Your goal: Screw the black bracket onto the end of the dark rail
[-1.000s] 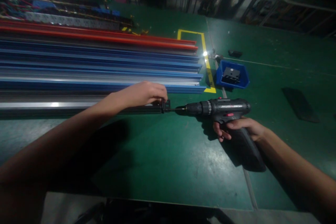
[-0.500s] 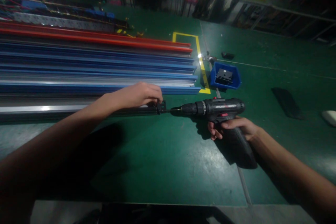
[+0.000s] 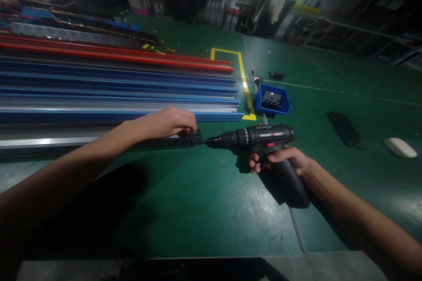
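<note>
Drill (image 3: 268,136) fills the curled right hand (image 3: 292,158); left hand (image 3: 168,123) pinches the bracket (image 3: 197,136) at the dark rail (image 3: 165,143) — a tilted bit (image 3: 211,139) could skid into it.

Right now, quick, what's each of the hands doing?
Left hand: closed, fingertips on the small black rectangular bracket.
Right hand: closed, holding the black pistol-shaped drill with red buttons.
</note>
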A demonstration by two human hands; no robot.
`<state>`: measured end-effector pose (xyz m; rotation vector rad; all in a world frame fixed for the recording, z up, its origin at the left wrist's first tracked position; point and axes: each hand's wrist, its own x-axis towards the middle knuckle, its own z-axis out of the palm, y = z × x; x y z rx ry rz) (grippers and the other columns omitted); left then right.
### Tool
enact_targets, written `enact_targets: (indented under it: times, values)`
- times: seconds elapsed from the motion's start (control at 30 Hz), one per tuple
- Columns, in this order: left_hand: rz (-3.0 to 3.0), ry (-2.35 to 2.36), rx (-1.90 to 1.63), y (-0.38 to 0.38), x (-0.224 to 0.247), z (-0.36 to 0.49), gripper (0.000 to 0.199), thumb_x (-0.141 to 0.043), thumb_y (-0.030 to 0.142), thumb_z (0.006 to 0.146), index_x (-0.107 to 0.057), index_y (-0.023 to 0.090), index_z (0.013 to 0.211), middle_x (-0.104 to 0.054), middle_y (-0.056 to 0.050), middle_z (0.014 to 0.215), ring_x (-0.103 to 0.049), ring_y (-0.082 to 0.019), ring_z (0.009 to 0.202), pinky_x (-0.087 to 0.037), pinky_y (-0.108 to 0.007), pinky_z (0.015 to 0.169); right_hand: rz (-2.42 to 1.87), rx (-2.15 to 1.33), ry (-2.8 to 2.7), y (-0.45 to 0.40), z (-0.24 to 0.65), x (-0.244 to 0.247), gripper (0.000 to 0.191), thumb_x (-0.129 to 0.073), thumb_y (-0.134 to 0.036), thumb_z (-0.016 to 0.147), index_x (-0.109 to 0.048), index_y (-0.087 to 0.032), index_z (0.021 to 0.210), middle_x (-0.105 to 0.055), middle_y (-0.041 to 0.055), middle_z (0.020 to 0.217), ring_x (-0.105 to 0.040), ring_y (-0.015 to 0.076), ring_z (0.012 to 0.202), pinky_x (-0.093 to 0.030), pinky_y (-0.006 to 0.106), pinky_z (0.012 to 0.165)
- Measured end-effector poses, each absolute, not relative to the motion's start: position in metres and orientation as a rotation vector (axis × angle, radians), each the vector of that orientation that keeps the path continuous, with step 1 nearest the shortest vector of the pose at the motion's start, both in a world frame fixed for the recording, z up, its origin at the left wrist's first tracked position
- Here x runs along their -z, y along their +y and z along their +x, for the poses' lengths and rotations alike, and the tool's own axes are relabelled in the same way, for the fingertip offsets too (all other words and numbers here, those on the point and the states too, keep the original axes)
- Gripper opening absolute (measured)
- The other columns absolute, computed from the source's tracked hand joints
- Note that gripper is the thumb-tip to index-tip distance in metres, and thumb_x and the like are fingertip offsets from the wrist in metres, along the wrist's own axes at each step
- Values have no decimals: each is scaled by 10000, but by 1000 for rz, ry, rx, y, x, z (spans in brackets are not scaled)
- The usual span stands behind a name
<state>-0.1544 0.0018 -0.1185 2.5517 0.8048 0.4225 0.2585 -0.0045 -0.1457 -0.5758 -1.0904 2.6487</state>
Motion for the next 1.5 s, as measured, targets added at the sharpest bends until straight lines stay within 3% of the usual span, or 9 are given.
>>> enact_targets:
  times: [0.37,0.57,0.87,1.03,1.5]
  values:
    - [2559,798,-415,-3,119,-164,238,-504,159,1021,-733,197,967,-730,-43,965,-674,-105,821,-489,-211,750,-606,-2627,-1154,-1,249,149,330,-741,-222,838,-766,-76,1133,-784,134,1138,-756,211,968,-553,357,1027]
    - [2581,795,-420,0,122,-168,239,-491,143,1023,-717,194,967,-725,-42,964,-675,-106,828,-492,-204,758,-625,-2600,-1203,5,245,143,333,-723,-218,835,-772,-73,1131,-780,152,1091,-707,166,767,-590,322,869]
    - [2586,798,-425,-1,125,-170,259,-477,94,1011,-713,192,973,-717,-45,983,-667,-108,843,-481,-205,784,-531,-2622,-1191,8,242,152,438,-720,-293,862,-744,-2,1190,-747,213,1161,-733,211,910,-580,334,961]
    - [2582,807,-433,-2,124,-169,272,-475,72,1000,-718,192,988,-715,-49,983,-672,-119,869,-479,-216,790,-547,-2615,-1214,6,246,153,466,-728,-345,871,-752,-42,1224,-742,194,1185,-737,226,954,-568,333,998]
    - [2494,847,-443,-5,118,-166,217,-535,122,996,-736,194,961,-724,-45,974,-677,-122,851,-488,-221,780,-582,-2680,-1131,9,248,158,307,-726,-212,853,-778,-67,1118,-746,128,1001,-696,159,750,-614,336,899]
